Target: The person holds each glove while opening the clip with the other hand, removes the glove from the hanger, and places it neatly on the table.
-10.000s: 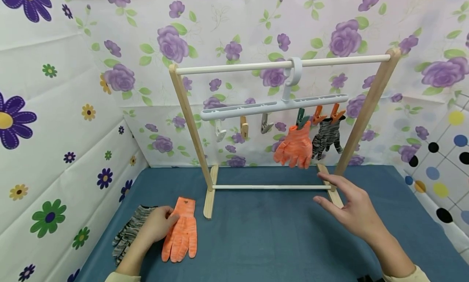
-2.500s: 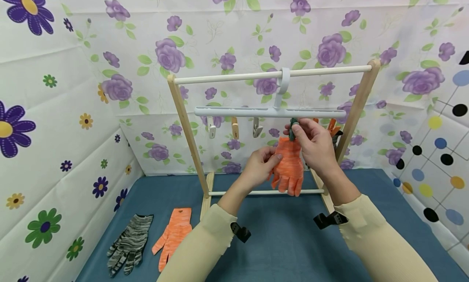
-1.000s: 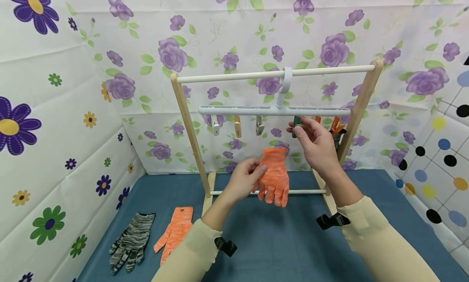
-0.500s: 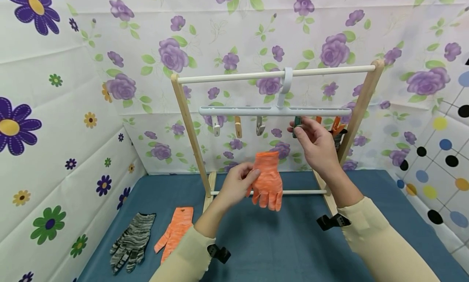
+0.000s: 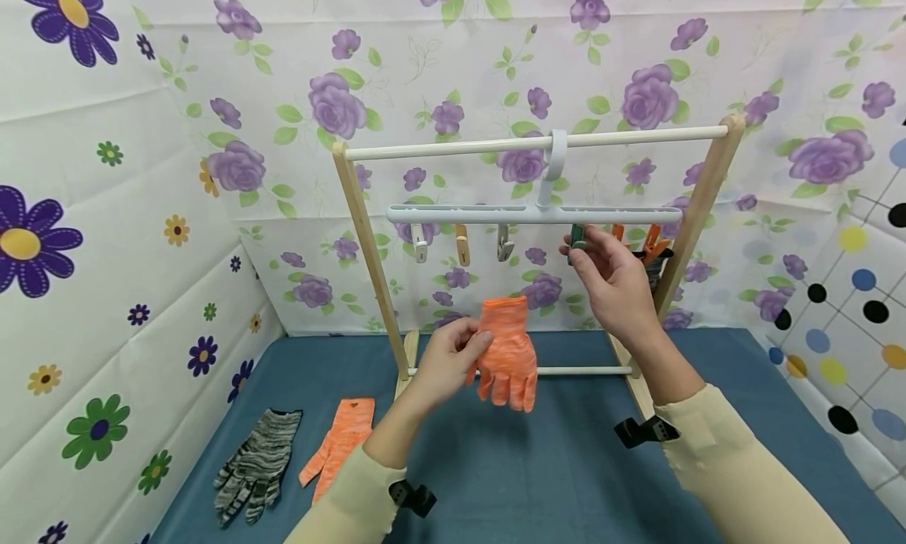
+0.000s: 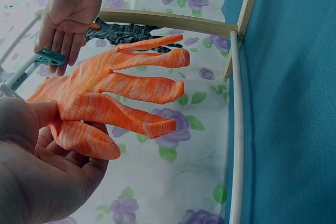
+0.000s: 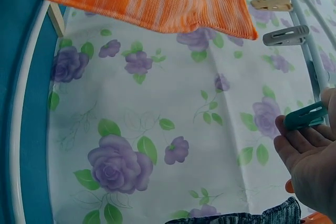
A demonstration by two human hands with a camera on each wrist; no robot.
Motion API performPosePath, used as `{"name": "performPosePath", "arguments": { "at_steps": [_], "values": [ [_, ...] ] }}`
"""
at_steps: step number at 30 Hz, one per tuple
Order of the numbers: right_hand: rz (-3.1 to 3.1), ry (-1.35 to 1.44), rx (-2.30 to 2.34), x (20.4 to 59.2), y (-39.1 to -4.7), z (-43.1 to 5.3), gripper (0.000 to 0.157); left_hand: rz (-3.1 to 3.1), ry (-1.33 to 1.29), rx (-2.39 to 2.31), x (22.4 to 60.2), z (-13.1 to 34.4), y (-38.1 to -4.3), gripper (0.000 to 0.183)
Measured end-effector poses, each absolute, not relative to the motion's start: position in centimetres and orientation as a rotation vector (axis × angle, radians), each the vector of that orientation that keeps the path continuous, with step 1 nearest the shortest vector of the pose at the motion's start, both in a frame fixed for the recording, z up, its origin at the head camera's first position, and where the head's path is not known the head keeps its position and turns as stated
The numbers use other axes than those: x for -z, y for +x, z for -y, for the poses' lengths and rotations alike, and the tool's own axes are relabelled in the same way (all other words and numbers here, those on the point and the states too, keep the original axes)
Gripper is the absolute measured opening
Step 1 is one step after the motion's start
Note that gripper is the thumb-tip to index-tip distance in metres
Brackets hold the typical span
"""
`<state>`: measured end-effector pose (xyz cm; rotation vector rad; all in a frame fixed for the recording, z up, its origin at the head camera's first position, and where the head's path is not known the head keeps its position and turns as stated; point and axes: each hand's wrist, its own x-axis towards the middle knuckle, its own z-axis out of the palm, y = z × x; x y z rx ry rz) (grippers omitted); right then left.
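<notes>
An orange knitted glove [image 5: 506,355] hangs fingers down from my left hand [image 5: 442,363], which pinches it at one side. In the left wrist view, the thumb lies on the glove [image 6: 89,85] near its thumb part. My right hand [image 5: 617,288] pinches a green clothespin [image 5: 576,236] below the hanger bar; in the right wrist view nothing is clamped in this clothespin [image 7: 304,116]. The glove is below and left of the clothespin, apart from it. A black-and-grey glove [image 5: 653,267], mostly hidden behind the right hand, hangs from orange clothespins [image 5: 653,244].
The white hanger [image 5: 467,214] hooks over a wooden rack's top rod [image 5: 439,148]. White [image 5: 420,244], tan [image 5: 462,245] and grey [image 5: 504,244] clothespins hang from it. On the blue tabletop lie a black-and-grey glove [image 5: 258,465] and an orange glove [image 5: 343,438], partly hidden by the left sleeve.
The orange glove, clipped in the green clothespin earlier, has come free and moved down and left with my left hand. My right hand stays at the clothespin. The tabletop gloves now lie apart.
</notes>
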<state>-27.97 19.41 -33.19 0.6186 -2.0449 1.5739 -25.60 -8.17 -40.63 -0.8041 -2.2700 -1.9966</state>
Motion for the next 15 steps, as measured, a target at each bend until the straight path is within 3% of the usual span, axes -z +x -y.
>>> {"name": "performPosePath", "arguments": {
  "at_steps": [15],
  "values": [
    [2.118, 0.553, -1.394, 33.9, -27.1, -19.8, 0.052, 2.291, -0.748, 2.000, 41.3, 9.6, -24.9, 0.020]
  ]
}}
